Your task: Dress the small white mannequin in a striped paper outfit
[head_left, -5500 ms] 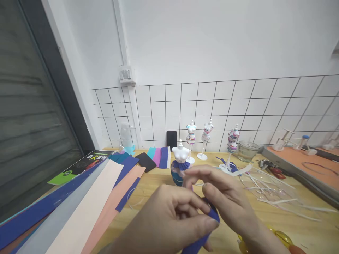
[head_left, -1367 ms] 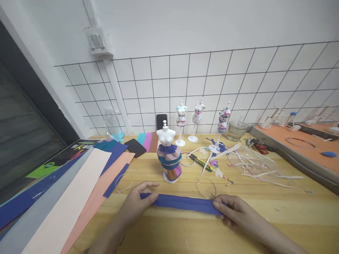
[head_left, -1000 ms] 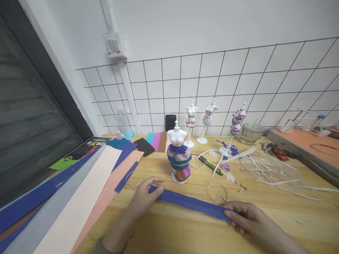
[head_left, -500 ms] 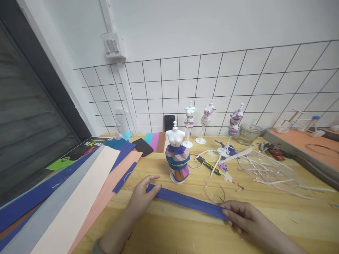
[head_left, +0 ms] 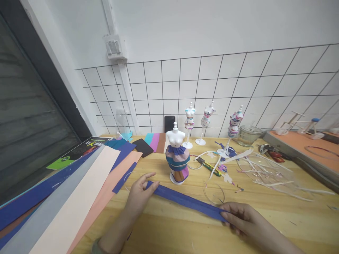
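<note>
A long strip of dark blue crepe paper (head_left: 186, 201) stretches between my two hands above the wooden table. Its left end is pinched between thumb and fingers of my left hand (head_left: 141, 190). My right hand (head_left: 242, 217) grips the other end, which sits lower and nearer to me. Just behind the strip stands a small white dress form (head_left: 176, 137), upright, wearing a layered skirt (head_left: 177, 158) of blue, pink, teal and brown. Neither hand touches it.
Long coloured paper strips (head_left: 76, 201) cover the left side. Behind are a black phone (head_left: 169, 123) and smaller dress forms (head_left: 190, 118). A green utility knife (head_left: 210, 167), wire rings, scraps and a glass jar (head_left: 249, 135) lie to the right, beside an orange-topped board (head_left: 312, 148).
Little differs. The left hand and its end of the strip have shifted slightly left and up; the right end sits slightly lower. Both hands keep their grip.
</note>
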`<state>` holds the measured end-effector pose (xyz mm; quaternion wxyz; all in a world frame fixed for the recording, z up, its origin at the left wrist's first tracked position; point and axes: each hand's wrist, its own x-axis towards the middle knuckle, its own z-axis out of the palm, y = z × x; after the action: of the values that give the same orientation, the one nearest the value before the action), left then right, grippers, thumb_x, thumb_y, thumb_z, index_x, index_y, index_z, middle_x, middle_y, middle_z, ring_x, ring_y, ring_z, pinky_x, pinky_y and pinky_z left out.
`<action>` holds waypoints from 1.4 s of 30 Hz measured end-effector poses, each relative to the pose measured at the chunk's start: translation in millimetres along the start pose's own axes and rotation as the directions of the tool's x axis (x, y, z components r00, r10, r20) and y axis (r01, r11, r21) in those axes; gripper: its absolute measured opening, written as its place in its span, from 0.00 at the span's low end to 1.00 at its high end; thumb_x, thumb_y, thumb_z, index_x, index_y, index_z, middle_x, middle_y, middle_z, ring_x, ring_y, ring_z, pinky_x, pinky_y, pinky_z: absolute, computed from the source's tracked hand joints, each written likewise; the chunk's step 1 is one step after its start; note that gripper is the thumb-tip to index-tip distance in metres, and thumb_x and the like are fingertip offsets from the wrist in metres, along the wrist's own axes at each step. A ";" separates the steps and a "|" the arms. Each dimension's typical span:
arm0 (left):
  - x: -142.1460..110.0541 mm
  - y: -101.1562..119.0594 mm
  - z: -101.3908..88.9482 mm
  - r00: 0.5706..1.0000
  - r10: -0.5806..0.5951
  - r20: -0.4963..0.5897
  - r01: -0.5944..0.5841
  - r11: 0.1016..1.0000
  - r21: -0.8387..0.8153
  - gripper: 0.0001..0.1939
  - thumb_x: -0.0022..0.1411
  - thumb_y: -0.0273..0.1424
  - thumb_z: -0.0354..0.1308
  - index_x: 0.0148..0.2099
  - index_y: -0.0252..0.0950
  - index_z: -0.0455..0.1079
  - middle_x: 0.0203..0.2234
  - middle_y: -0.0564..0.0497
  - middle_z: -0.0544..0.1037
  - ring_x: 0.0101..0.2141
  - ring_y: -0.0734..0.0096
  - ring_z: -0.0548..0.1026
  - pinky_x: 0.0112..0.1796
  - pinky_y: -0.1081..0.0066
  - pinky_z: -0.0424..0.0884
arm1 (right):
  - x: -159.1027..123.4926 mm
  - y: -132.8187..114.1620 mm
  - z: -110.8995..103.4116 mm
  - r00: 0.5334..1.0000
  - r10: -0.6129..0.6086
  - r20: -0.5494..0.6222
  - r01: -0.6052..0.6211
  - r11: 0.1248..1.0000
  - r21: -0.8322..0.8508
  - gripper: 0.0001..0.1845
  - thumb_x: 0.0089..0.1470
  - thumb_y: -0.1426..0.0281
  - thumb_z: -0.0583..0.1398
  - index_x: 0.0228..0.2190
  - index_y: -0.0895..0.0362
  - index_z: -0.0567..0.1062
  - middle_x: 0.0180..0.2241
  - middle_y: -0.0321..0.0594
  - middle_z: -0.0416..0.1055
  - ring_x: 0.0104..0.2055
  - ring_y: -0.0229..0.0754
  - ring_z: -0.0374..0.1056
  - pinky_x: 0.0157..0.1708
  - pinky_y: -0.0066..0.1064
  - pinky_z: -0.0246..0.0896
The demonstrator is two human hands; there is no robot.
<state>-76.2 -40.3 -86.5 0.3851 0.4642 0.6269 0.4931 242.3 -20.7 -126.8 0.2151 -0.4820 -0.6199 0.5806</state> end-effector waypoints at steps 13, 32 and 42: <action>4.3 -5.2 -0.5 1.000 -0.018 0.007 0.019 0.999 -0.046 0.31 0.48 0.46 0.62 0.51 0.32 0.70 0.17 0.56 0.71 0.24 0.66 0.72 0.27 0.71 0.65 | -1.8 -5.0 0.1 1.000 0.000 -0.009 -0.001 1.000 -0.023 0.22 0.50 0.51 0.59 0.23 0.58 0.69 0.20 0.31 0.62 0.18 0.30 0.54 0.18 0.22 0.50; 1.4 0.9 -0.4 0.999 0.002 -0.032 -0.003 0.999 -0.043 0.28 0.49 0.44 0.62 0.50 0.33 0.72 0.15 0.57 0.70 0.22 0.67 0.71 0.26 0.70 0.66 | -2.9 -7.8 0.5 1.000 0.009 -0.007 -0.009 0.999 -0.035 0.23 0.49 0.49 0.60 0.22 0.58 0.68 0.19 0.30 0.61 0.18 0.30 0.53 0.19 0.22 0.49; 1.6 1.0 -1.1 0.999 0.011 -0.042 -0.013 0.999 -0.041 0.28 0.49 0.44 0.62 0.49 0.32 0.72 0.16 0.55 0.71 0.23 0.66 0.71 0.26 0.70 0.64 | -1.3 -4.5 0.7 1.000 0.027 0.000 -0.027 0.999 -0.043 0.28 0.45 0.43 0.58 0.22 0.57 0.68 0.18 0.30 0.59 0.18 0.30 0.52 0.19 0.23 0.47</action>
<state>-77.5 -39.0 -85.3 0.3782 0.4495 0.6219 0.5178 240.8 -21.6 -122.4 0.1967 -0.4949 -0.6259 0.5698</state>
